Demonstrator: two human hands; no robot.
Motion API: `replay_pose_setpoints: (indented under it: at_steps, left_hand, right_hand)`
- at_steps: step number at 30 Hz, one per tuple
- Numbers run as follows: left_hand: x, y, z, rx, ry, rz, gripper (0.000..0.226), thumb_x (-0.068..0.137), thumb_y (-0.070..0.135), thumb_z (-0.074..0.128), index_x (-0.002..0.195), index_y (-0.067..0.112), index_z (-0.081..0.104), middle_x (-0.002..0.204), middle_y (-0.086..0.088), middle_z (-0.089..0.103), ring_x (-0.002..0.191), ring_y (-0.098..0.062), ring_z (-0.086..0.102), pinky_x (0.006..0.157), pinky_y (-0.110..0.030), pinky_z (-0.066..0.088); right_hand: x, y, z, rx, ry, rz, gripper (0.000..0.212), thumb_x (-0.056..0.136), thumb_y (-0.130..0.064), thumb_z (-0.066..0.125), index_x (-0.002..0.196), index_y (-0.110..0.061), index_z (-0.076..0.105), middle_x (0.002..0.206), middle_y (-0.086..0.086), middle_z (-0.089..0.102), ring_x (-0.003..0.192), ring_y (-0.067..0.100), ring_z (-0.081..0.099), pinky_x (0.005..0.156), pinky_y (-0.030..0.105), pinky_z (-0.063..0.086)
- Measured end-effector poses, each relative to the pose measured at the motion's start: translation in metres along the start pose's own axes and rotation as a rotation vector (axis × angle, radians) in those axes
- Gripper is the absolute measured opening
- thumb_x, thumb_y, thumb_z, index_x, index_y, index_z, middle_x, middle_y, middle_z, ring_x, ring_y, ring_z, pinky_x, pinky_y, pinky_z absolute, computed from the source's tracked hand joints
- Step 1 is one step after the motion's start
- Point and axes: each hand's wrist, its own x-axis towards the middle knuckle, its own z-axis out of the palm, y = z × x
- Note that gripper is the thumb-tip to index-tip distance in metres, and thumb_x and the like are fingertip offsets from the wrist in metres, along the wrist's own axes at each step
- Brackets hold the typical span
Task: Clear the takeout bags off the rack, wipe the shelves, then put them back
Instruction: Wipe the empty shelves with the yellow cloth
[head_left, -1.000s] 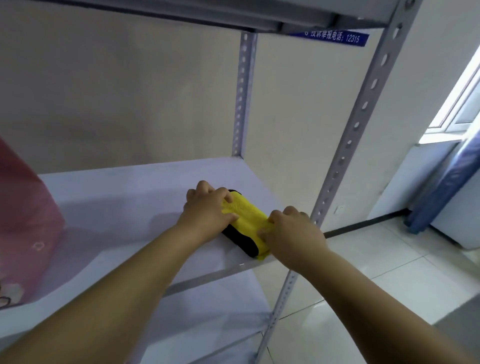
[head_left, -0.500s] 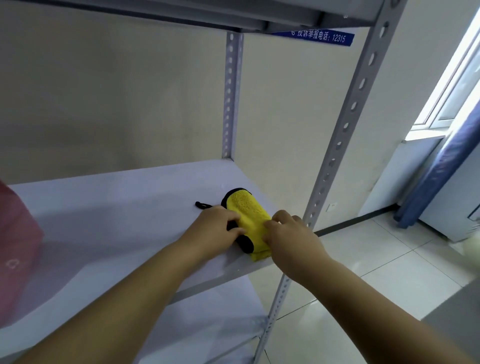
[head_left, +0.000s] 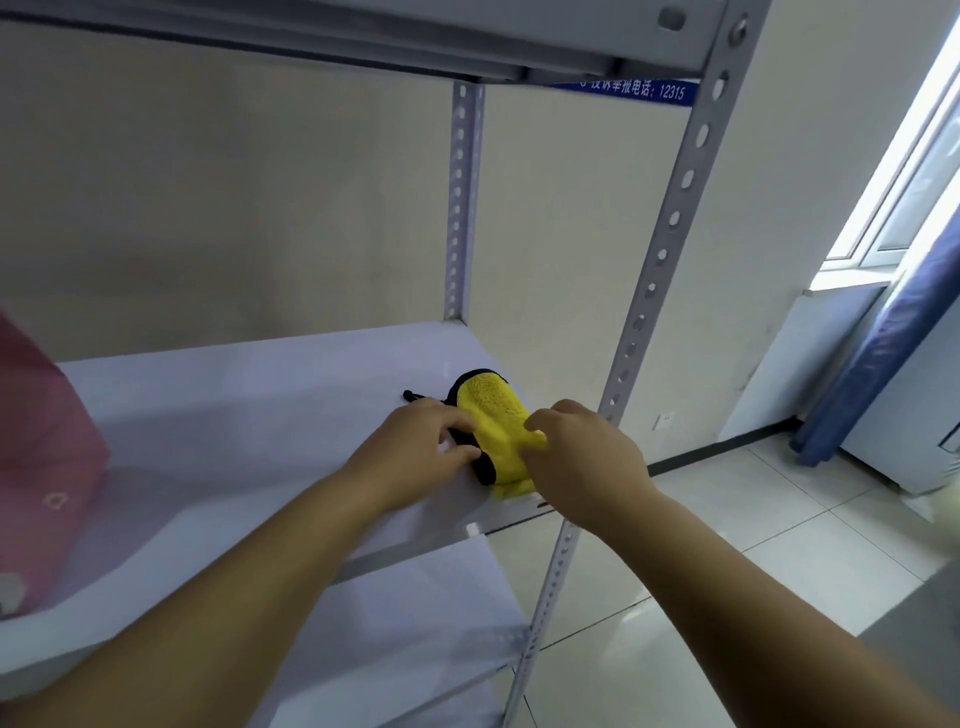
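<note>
A folded yellow cloth (head_left: 491, 415) with a black edge and a black loop lies near the right front corner of the white shelf (head_left: 249, 415). My left hand (head_left: 415, 452) pinches the cloth's black left edge between thumb and fingers. My right hand (head_left: 576, 457) grips the cloth's near right end, fingers curled over it. A pink takeout bag (head_left: 41, 467) stands at the left end of the same shelf, partly cut off by the frame.
The rack's grey perforated front post (head_left: 654, 291) rises just right of my right hand, and a back post (head_left: 462, 208) stands behind. An upper shelf (head_left: 363, 36) hangs overhead. A lower shelf (head_left: 415, 623) shows below. A blue curtain (head_left: 883, 343) and tiled floor lie to the right.
Both hands slid back along the cloth toward the shelf's front edge, uncovering its far rounded end and black loop. The left hand went from pressing on top to pinching the edge.
</note>
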Motion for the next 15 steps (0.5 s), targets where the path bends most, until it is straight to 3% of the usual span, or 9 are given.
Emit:
replay_pose_setpoints:
  at_steps: [5, 11, 15]
  left_hand:
    - [-0.037, 0.017, -0.026, -0.001, 0.057, -0.039, 0.018, 0.082, 0.036, 0.066, 0.099, 0.03, 0.066, 0.103, 0.014, 0.06, 0.089, -0.006, 0.06, 0.075, -0.019, 0.047]
    - [-0.1, 0.036, -0.06, 0.072, 0.13, -0.134, 0.012, 0.083, 0.041, 0.064, 0.093, 0.034, 0.064, 0.098, 0.018, 0.061, 0.085, 0.0, 0.061, 0.081, -0.029, 0.051]
    - [-0.145, 0.046, -0.082, 0.099, 0.194, -0.206, 0.011, 0.082, 0.037, 0.066, 0.092, 0.032, 0.065, 0.097, 0.018, 0.063, 0.083, -0.001, 0.062, 0.082, -0.029, 0.051]
  right_hand:
    - [-0.012, -0.004, -0.027, 0.17, 0.058, -0.08, 0.03, 0.088, -0.043, 0.053, 0.113, -0.028, 0.061, 0.109, -0.006, 0.064, 0.096, 0.02, 0.059, 0.079, 0.033, 0.05]
    - [-0.037, -0.021, -0.055, 0.28, 0.02, -0.183, 0.022, 0.087, -0.041, 0.054, 0.096, -0.024, 0.065, 0.092, -0.002, 0.069, 0.08, 0.023, 0.064, 0.073, 0.037, 0.055]
    - [-0.053, -0.04, -0.067, 0.321, 0.003, -0.296, 0.023, 0.087, -0.042, 0.055, 0.101, -0.027, 0.065, 0.095, -0.006, 0.068, 0.082, 0.018, 0.06, 0.076, 0.036, 0.053]
